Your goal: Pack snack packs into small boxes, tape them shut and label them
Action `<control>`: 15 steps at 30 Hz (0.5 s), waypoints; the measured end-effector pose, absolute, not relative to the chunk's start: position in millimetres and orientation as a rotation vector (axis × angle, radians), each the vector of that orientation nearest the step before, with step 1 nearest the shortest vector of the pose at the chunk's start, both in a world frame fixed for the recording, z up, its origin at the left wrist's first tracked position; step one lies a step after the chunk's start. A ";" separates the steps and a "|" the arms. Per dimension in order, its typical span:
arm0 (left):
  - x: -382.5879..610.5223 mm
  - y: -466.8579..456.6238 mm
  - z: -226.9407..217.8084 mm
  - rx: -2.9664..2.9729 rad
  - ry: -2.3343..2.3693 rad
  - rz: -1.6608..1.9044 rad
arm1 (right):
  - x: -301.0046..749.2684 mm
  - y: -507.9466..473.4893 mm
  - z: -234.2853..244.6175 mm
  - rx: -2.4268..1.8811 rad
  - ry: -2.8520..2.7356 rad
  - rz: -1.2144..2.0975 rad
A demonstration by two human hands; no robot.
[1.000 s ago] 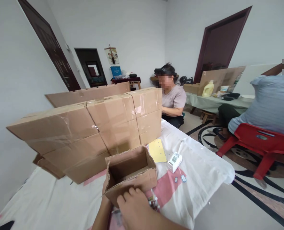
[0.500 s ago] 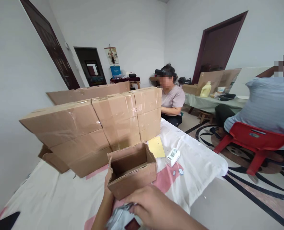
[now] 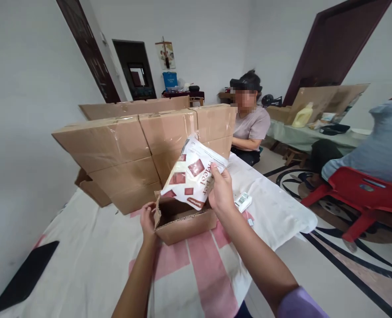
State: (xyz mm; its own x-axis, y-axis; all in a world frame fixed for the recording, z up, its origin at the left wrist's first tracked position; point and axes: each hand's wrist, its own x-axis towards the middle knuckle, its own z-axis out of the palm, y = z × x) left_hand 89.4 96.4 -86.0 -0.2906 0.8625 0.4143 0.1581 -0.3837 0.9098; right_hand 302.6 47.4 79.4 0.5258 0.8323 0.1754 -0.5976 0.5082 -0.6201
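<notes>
A small open cardboard box (image 3: pixel 182 223) sits on the cloth-covered table (image 3: pixel 83 269) in front of me. My left hand (image 3: pixel 147 218) grips its left wall, fingers curled over the rim. My right hand (image 3: pixel 221 191) is closed on a white packet with dark red squares (image 3: pixel 191 174), held just above the box's opening with its lower edge dipping toward the inside.
Sealed cardboard cartons (image 3: pixel 133 150) are stacked behind the small box. A small white device (image 3: pixel 243 202) lies to the right on the table, a black object (image 3: pixel 24 276) at the near left. One person sits across the table, another on a red chair (image 3: pixel 358 194) at right.
My right hand has lifted the packet from the table's near edge up over the open box. My left hand stays on the box. The view has tilted down.
</notes>
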 end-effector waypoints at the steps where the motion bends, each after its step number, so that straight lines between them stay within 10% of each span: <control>1: 80.5 98.4 -80.0 1.387 1.312 1.809 | 298.0 53.7 74.0 -0.538 -0.486 0.893; 5: 55.9 93.1 -15.8 1.489 1.279 1.932 | 285.4 62.0 51.0 -0.568 -0.519 0.925; 11: 85.9 67.2 96.6 1.971 1.144 0.919 | 282.4 58.3 40.3 -0.599 -0.620 0.967; 15: 94.9 59.9 106.5 1.970 1.179 0.849 | 304.9 46.3 36.5 -0.815 -0.867 0.821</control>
State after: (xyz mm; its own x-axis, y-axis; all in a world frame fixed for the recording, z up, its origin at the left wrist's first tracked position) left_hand 94.9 59.9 106.5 0.3769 0.9075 0.1855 0.4641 -0.3583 0.8100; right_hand 304.9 46.3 36.5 0.4027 0.8595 0.3147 -0.2679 0.4395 -0.8574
